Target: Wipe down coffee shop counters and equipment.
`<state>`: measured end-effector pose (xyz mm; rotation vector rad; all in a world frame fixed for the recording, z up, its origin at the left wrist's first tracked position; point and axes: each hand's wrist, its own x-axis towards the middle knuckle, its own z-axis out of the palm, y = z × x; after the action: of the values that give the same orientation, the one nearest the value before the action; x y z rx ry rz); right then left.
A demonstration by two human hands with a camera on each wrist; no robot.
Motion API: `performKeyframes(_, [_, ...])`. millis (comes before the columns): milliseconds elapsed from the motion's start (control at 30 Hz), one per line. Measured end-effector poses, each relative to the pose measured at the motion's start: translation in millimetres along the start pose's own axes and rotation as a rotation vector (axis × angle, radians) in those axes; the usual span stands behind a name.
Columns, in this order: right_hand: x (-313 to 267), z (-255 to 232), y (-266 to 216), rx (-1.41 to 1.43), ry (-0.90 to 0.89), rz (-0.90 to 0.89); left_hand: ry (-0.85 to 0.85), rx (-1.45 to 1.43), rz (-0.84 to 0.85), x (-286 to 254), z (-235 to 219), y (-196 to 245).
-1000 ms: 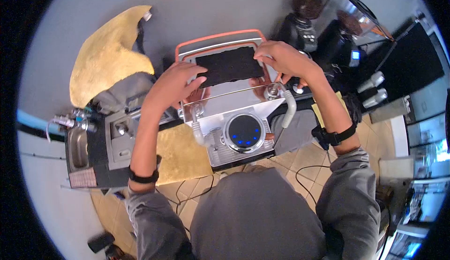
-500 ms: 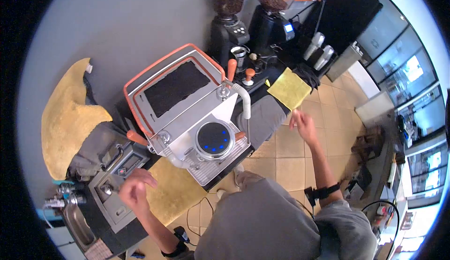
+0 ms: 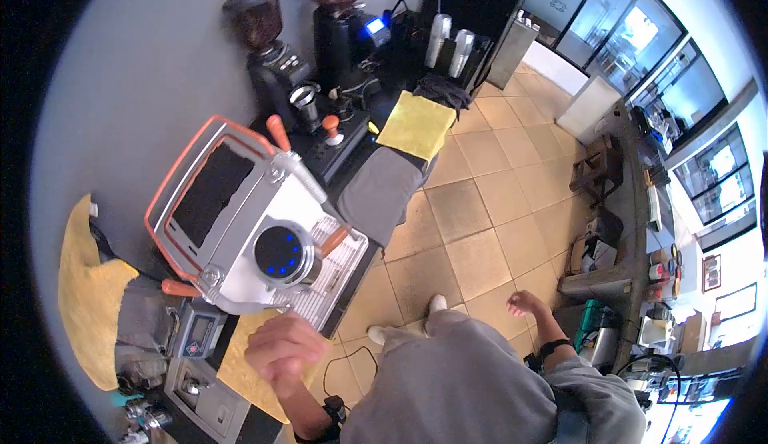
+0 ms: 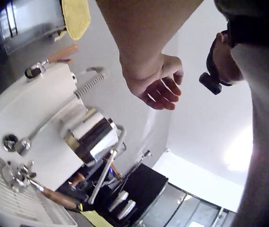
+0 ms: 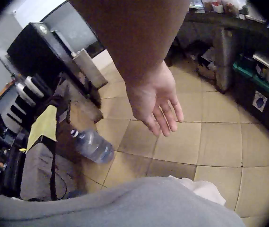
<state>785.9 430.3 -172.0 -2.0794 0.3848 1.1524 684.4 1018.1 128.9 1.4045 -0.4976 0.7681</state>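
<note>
My left hand [image 3: 284, 352] is in the air near the front left corner of an espresso machine [image 3: 300, 196], its fingers loosely bent and holding nothing. In the left wrist view the same hand [image 4: 155, 85] hangs with relaxed fingers. Out to the right, over the tiled floor, my right hand [image 3: 524, 304] is empty; the right wrist view has this hand [image 5: 158, 101] with its fingers stretched out. A portafilter's wooden handle [image 3: 334, 242] points out from the machine over the drip tray [image 3: 340, 272]. Blue lights glow on the round control panel [image 3: 278, 254].
Two coffee grinders [image 3: 276, 64] stand beyond the machine, near an orange-handled tamper [image 3: 332, 128]. A yellow cloth [image 3: 416, 124] and a grey cloth [image 3: 380, 188] lie along the counter. On the floor stands a large water bottle [image 5: 94, 146].
Both hands have left the top of the espresso machine and come down towards the body. The head view has turned right, so the machine sits further left.
</note>
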Motion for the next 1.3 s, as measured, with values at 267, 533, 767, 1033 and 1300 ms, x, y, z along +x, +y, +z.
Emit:
performKeyframes(267, [11,-15,93,0.036,-0.081,0.029,-0.253,0.4,-0.538,7,114,-70])
performKeyframes(533, [30,-84,200,0.496,-0.132,0.088,-0.488,0.44,-0.828,20,275,-181])
performKeyframes(767, [48,-125,202,0.496,0.046,0.102,-0.614,0.438,-0.891,15,304,-253])
performKeyframes(1033, [181,-218,100,0.58,-0.117,-0.09,-0.496,0.387,-1.042,46,295,-339])
performKeyframes(1300, [226,-368,-164,-0.143,0.226,-0.667,-0.431,0.228,-0.866,149,323,-471])
